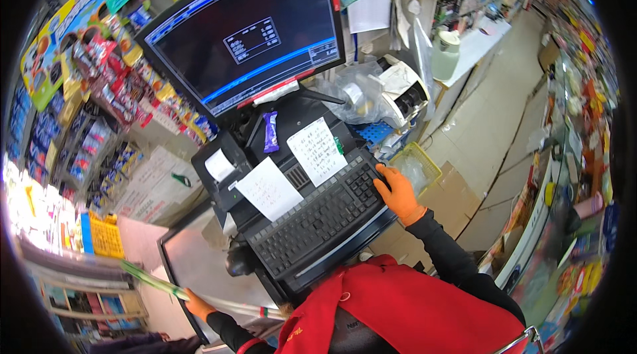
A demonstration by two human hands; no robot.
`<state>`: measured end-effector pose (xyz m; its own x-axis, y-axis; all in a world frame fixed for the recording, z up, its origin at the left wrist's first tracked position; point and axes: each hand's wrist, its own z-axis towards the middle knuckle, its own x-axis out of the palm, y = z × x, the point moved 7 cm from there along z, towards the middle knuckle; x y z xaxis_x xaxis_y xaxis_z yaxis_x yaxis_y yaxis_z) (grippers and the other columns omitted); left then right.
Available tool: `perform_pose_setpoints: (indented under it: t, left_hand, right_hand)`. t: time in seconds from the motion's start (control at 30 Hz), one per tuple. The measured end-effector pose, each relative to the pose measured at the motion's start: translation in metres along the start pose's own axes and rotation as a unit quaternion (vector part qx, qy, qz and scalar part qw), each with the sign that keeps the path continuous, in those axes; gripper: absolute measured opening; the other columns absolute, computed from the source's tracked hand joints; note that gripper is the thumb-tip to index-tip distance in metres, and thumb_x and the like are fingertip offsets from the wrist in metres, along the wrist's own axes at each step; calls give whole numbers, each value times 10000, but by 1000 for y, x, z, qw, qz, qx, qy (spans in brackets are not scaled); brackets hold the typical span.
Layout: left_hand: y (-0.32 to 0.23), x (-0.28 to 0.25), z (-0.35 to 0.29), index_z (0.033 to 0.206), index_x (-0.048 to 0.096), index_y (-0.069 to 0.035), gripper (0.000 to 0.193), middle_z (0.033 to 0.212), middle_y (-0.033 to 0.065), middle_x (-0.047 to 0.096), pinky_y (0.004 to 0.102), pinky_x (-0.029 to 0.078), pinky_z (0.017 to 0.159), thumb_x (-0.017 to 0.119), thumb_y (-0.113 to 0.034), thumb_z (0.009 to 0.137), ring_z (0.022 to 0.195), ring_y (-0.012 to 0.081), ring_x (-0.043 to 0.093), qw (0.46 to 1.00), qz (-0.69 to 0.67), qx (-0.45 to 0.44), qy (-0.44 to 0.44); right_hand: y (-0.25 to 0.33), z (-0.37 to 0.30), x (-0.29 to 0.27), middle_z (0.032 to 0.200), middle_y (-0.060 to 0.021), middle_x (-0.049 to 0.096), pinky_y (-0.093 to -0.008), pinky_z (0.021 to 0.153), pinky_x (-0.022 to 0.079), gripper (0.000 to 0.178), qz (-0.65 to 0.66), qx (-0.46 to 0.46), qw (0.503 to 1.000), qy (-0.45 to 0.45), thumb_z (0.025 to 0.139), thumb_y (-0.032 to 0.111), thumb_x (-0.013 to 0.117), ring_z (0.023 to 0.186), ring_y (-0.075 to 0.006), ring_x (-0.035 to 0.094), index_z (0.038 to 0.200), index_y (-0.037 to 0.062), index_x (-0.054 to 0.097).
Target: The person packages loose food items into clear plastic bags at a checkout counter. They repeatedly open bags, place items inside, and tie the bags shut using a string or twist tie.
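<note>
Our orange-gloved right hand (398,193) presses fingers, loosely spread, on the black keyboard (318,221) at centre frame. At lower left, our left hand (197,305) grips a long green leek (149,279).

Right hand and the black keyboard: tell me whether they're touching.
Touching. The head view shows the orange-gloved right hand lying over the right end of the black keyboard, fingers pressed on the keys there, with no gap visible.
</note>
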<state>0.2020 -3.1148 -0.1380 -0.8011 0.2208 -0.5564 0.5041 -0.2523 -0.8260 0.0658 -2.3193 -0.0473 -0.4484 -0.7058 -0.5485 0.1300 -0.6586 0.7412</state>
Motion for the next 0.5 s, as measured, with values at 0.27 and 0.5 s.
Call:
perform_pose_setpoints:
  t: [0.27, 0.5]
  left_hand:
    - [96, 76, -11, 1008, 698, 151, 700, 926, 288, 716, 500, 520, 771, 729, -529, 847, 813, 374, 671, 989, 118, -67, 56]
    - [-14, 51, -23, 1316, 521, 158, 678, 1246, 318, 624, 557, 532, 883, 686, -384, 943, 1067, 490, 637, 955, 213, 95, -183]
  right_hand:
    - [-39, -49, -47, 1074, -143, 717, -374, 829, 542, 263, -63, 89, 991, -81, 933, 157, 677, 943, -318, 694, 1174, 55, 706]
    - [-156, -64, -114, 1061, -101, 748, -302, 819, 554, 213, -10, 251, 953, -169, 976, 81, 618, 962, -174, 702, 1136, -2, 732]
